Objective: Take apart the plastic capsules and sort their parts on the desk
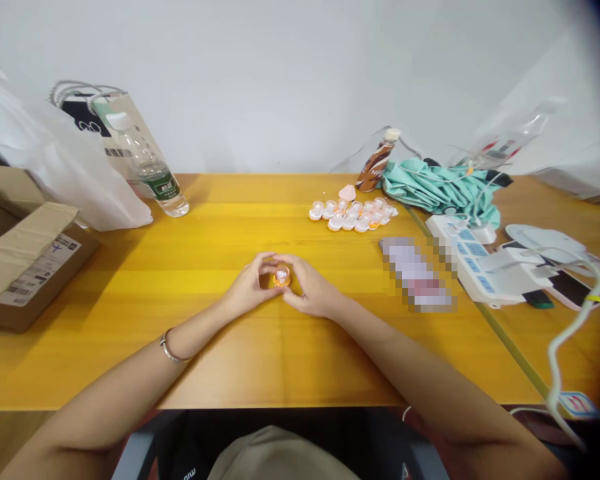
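Between my two hands is a small round container with a clear domed top, an orange base and something pale inside. My left hand curls around its left side, thumb low and fingers behind. From the right, my right hand holds it the same way, and the fingertips of both hands meet around it. Farther back on the right, several similar clear-topped containers with orange bases stand in a cluster. A pale pink teardrop-shaped piece sits just behind them.
A water bottle, a white plastic bag and an open cardboard box are at left. At right are a brown drink bottle, teal folded fabric, a blurred phone-like object and a white power strip with cables.
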`<act>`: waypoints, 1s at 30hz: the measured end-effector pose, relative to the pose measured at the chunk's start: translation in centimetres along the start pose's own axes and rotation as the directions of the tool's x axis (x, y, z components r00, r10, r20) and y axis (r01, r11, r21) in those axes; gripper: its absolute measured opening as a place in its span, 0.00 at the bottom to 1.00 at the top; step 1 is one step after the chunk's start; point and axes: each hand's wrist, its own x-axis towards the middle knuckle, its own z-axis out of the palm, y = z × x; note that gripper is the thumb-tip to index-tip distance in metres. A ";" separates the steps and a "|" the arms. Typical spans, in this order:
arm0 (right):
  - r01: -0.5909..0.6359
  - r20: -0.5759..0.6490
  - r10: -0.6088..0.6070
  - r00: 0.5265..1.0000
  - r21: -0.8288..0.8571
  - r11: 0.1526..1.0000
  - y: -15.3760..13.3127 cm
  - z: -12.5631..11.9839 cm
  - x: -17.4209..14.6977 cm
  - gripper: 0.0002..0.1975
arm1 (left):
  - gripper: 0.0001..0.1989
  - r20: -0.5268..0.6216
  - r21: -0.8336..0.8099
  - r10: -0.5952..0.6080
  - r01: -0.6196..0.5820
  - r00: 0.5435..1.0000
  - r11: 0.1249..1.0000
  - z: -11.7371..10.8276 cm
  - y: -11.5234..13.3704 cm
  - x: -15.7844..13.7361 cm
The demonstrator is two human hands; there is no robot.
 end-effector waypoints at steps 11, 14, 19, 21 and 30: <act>-0.087 -0.038 0.083 0.996 -0.097 0.992 0.0 0.0 0.1 0.26 | 0.36 0.023 -0.074 0.002 0.000 1.000 0.997 0.0 -0.2 0.0; -0.137 -0.042 0.133 0.990 -0.104 0.985 0.0 0.1 0.1 0.21 | 0.34 0.029 -0.073 0.000 0.003 1.000 0.997 0.0 -0.2 0.0; -0.014 -0.030 0.013 0.999 -0.055 0.998 0.0 0.4 0.0 0.25 | 0.38 0.017 -0.091 -0.009 0.010 1.000 0.996 0.0 -0.4 0.0; -0.110 -0.114 0.103 0.988 -0.052 0.993 0.4 0.6 0.0 0.28 | 0.38 0.020 -0.117 0.001 0.002 1.000 0.993 0.1 -0.5 0.0; -0.089 0.024 0.087 0.996 0.119 0.989 2.0 0.0 0.1 0.14 | 0.36 0.060 0.017 0.069 -0.070 0.996 0.997 -0.3 0.0 -0.1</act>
